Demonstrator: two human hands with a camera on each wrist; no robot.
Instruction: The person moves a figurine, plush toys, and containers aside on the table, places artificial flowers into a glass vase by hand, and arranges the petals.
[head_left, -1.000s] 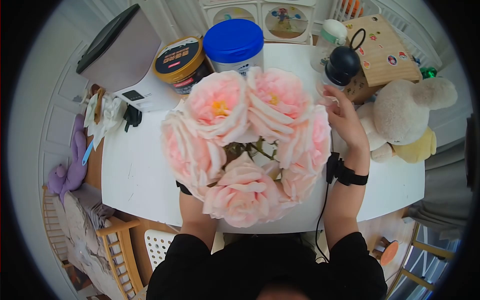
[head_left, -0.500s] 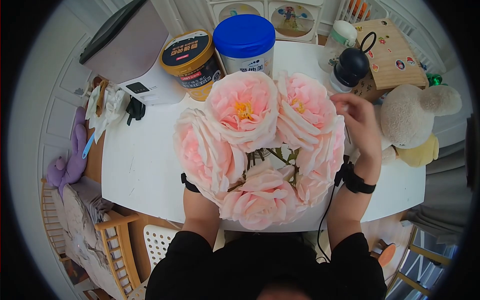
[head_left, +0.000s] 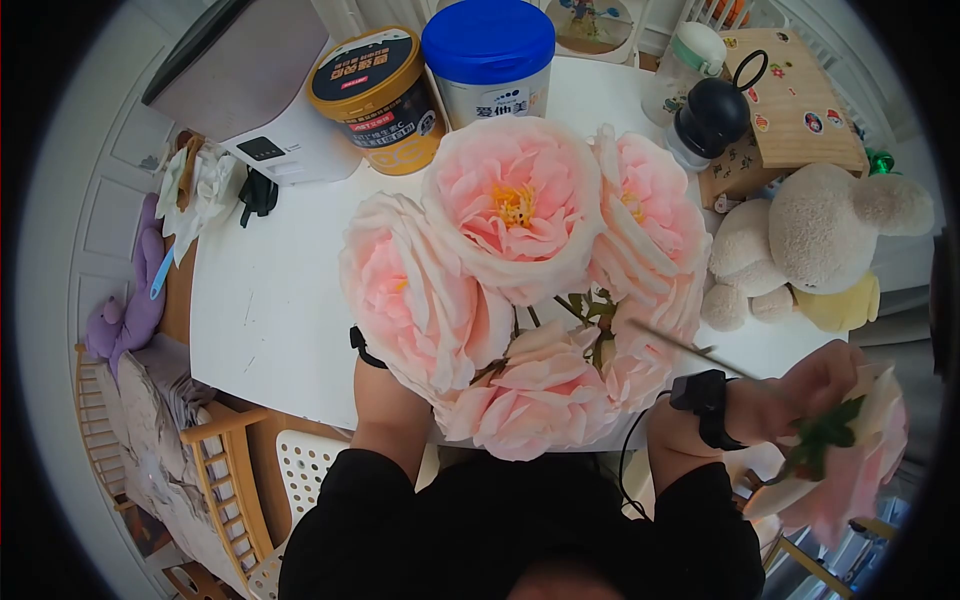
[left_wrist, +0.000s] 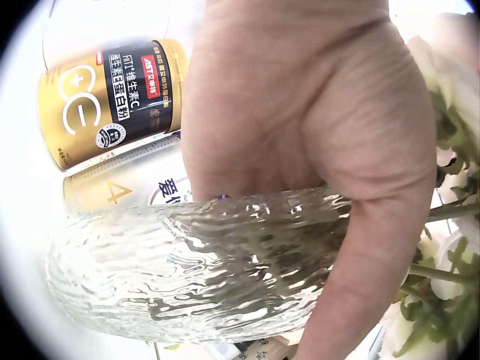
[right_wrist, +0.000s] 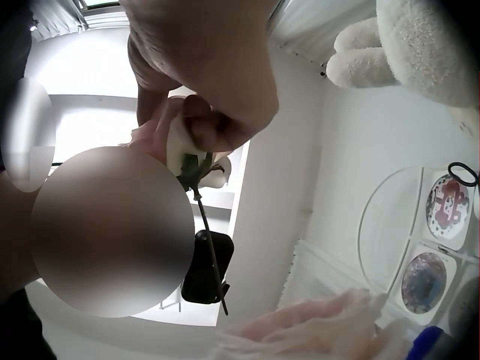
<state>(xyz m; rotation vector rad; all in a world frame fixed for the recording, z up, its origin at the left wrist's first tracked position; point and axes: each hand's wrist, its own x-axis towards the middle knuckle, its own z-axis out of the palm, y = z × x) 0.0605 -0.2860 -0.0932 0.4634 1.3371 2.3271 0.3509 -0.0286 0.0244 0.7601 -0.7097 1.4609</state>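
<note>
Several large pale-pink roses stand in a ring above the table, filling the middle of the head view. Below them is a rippled clear glass vase, with green stems running out of its mouth. My left hand grips the vase round its side, thumb across the glass; the blooms hide this hand in the head view. Off to the lower right, my right hand holds a single rose by its bloom. Its bare stem points back toward the bunch. In the right wrist view, fingers pinch the petals.
A gold-and-black tub and a blue-lidded can stand behind the roses. Farther right are a black-topped bottle, a stickered wooden box and a plush toy. A boxy appliance occupies the table's back left.
My right hand has moved from the right side of the bunch to the lower right, and a single rose now shows in it. The left arm stays by the bunch.
</note>
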